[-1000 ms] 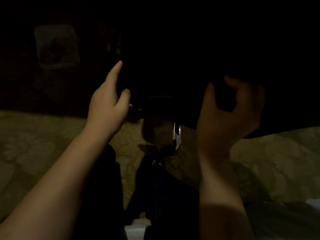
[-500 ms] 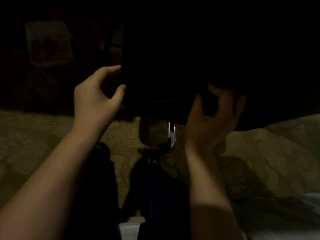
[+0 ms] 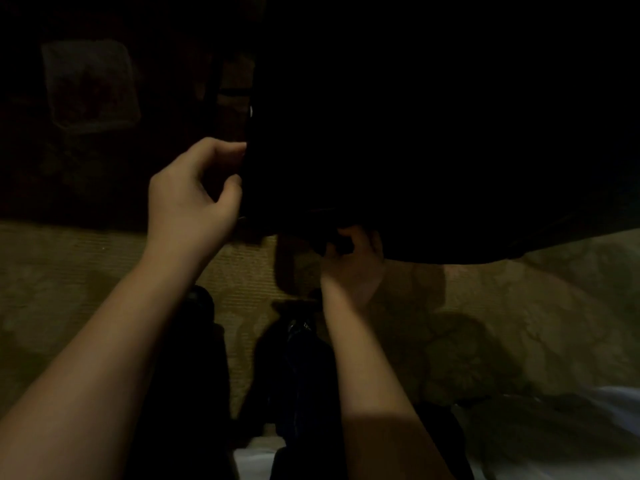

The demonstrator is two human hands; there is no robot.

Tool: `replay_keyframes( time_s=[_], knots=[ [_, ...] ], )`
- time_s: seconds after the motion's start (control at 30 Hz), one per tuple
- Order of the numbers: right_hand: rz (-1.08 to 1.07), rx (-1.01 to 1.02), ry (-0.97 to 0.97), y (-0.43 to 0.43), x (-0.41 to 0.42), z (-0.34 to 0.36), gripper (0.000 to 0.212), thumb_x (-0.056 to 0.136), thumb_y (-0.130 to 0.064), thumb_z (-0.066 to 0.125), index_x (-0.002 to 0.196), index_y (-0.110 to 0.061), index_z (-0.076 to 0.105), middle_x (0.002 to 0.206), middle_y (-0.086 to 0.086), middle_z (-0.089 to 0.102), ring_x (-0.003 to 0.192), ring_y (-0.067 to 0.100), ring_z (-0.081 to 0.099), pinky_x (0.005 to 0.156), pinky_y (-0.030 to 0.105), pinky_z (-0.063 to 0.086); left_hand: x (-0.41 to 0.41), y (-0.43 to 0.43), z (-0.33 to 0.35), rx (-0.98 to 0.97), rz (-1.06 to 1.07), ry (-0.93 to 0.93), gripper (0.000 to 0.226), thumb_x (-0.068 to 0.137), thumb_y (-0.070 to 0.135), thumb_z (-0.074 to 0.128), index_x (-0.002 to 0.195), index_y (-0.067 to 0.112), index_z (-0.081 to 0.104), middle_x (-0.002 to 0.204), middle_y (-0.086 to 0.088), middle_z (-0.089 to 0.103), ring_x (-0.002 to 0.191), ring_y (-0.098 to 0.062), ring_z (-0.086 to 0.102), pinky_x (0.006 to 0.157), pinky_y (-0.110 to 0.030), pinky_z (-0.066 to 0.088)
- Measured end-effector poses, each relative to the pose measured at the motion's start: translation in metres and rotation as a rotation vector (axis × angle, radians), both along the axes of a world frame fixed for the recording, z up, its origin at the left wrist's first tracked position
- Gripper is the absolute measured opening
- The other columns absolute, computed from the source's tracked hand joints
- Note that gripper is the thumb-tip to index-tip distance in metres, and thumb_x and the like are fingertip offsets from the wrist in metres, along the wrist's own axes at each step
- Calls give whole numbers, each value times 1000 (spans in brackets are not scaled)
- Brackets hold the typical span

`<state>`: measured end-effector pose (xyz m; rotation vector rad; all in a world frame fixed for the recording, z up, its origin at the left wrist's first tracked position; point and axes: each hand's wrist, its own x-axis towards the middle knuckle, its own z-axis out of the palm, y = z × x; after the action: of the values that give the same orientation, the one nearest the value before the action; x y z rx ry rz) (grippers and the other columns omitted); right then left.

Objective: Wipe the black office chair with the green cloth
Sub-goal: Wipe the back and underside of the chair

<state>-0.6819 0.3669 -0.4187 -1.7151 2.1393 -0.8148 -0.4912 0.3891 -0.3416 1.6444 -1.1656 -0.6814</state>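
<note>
Both hands have come closer together since half a second ago: the right hand (image 3: 353, 268) has slid left, under the lower edge of the black office chair (image 3: 433, 133), and its fingers curl up around this edge. It is too dark to tell if a cloth is between them. The left hand (image 3: 194, 192) pinches the chair's left edge with thumb and bent fingers. The chair fills the upper right as one black mass, cut off by the frame. On the far left lies a pale square container (image 3: 91, 88) with something reddish inside, unclear. Below is a patterned carpet (image 3: 519, 323).
</note>
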Motion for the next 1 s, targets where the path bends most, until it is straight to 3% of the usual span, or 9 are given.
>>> replay_keyframes(
  time_s=[0.1,0.17,0.43,0.57,0.63,0.73,0.83,0.9,1.0],
  knots=[
    [23,203,32,-4,-1,-11,19,91,-24,63,109,-21,66,129,3,56,118,21,52,83,20,32,0,0,0,-5,-8,22,33,93,11,59,118,33,61,107,28,61,89,2,62,70,-13,48],
    [-5,193,38,-7,0,-6,18,91,-25,63,108,-23,67,125,3,58,115,22,54,79,24,34,-1,0,2,-17,-17,43,34,93,9,59,116,34,61,107,29,61,86,14,58,70,-4,43],
    [17,-333,-191,-3,1,69,15,81,-10,73,96,-9,71,112,11,64,110,23,57,82,23,43,-2,-1,6,-19,-14,23,32,94,8,57,113,33,61,105,29,60,64,14,52,59,-3,36],
    [-19,-704,-153,-2,-3,115,16,77,-2,73,92,3,70,96,26,66,94,30,64,82,7,40,-2,0,5,-27,1,10,30,94,10,58,112,34,62,101,30,61,54,8,49,54,-3,36],
    [-56,-820,-134,-4,-7,129,21,76,1,72,96,7,68,97,29,66,95,30,63,87,9,42,-2,0,4,-23,2,7,29,94,11,58,110,36,62,97,31,61,50,1,48,50,-7,36],
    [-96,-900,-156,-5,-10,137,27,78,1,72,103,4,64,103,30,64,101,37,64,90,25,49,-3,1,3,-4,6,10,27,94,12,58,107,36,64,94,30,63,48,-1,47,48,-9,36],
    [-90,-890,-162,-7,-11,128,21,73,9,73,93,6,68,98,31,64,96,35,64,87,21,48,-5,0,3,-14,2,-4,25,93,12,59,102,33,67,93,25,66,55,-6,55,51,-13,40],
    [-70,-866,-167,-9,-14,117,15,71,12,73,85,8,69,94,33,64,94,32,60,85,13,43,-8,0,4,-18,-11,-3,23,93,12,59,101,32,68,94,22,67,72,-17,64,61,-24,49],
    [-55,-773,-218,-6,-18,95,13,74,7,73,84,1,67,100,31,62,100,29,59,87,12,41,-11,0,5,-18,-28,7,23,92,12,59,99,32,69,95,22,68,83,-25,65,72,-33,51]
  ],
)
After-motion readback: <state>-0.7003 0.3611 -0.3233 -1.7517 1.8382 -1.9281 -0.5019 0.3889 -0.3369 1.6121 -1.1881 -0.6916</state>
